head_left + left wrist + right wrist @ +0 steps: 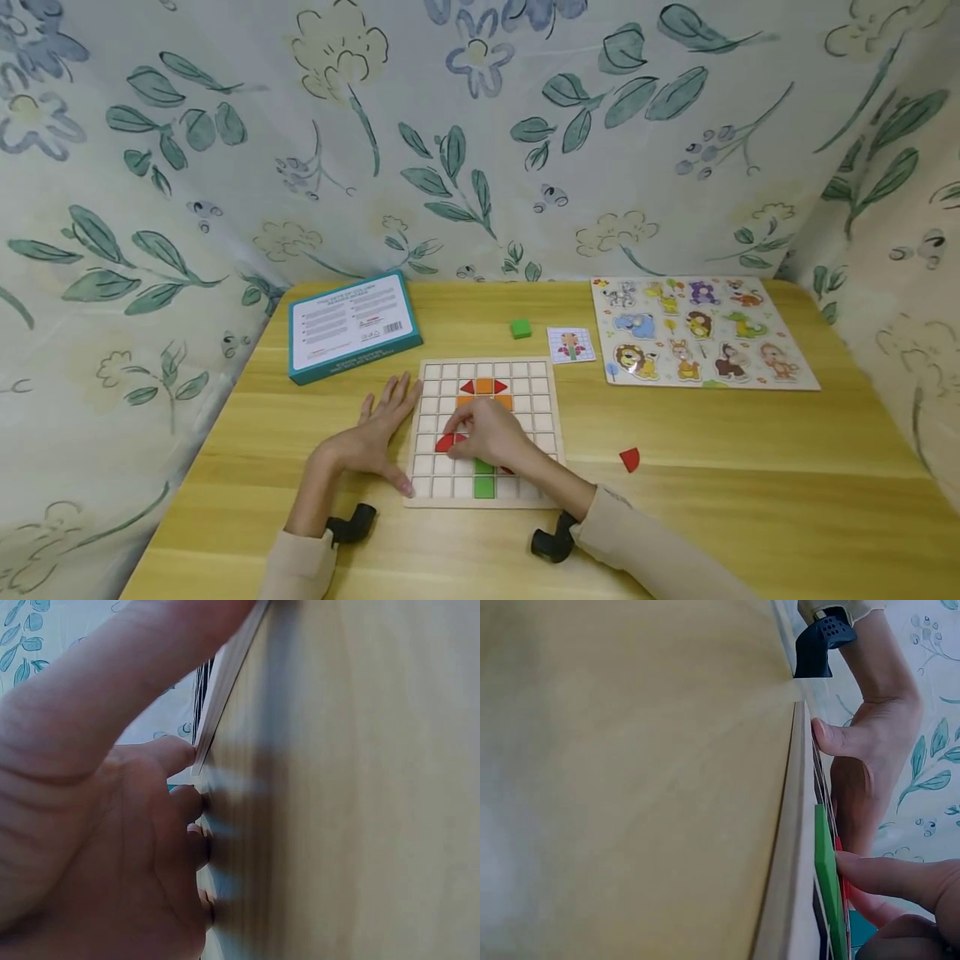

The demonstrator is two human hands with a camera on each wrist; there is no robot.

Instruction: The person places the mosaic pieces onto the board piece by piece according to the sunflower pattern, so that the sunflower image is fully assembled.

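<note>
A square wooden grid board (446,503) lies on the table, with orange, red and green pieces set in its cells. My left hand (372,440) rests at its left side with fingers spread; the thumb touches the lower left corner, and the fingertips are by the upper left edge. Over the board's middle, my right hand (491,432) has curled fingers and pinches a red quarter-circle piece (460,437), partly hidden. Beside it sits another red quarter-circle (443,444). Green squares (484,487) run up from the bottom edge. The right hand covers part of the orange pieces (484,386).
A loose red quarter-circle (630,459) lies right of the board. Behind the board are a green block (521,328) and a pattern card (571,344). An animal puzzle (705,333) lies at back right, a teal-edged box (356,325) at back left.
</note>
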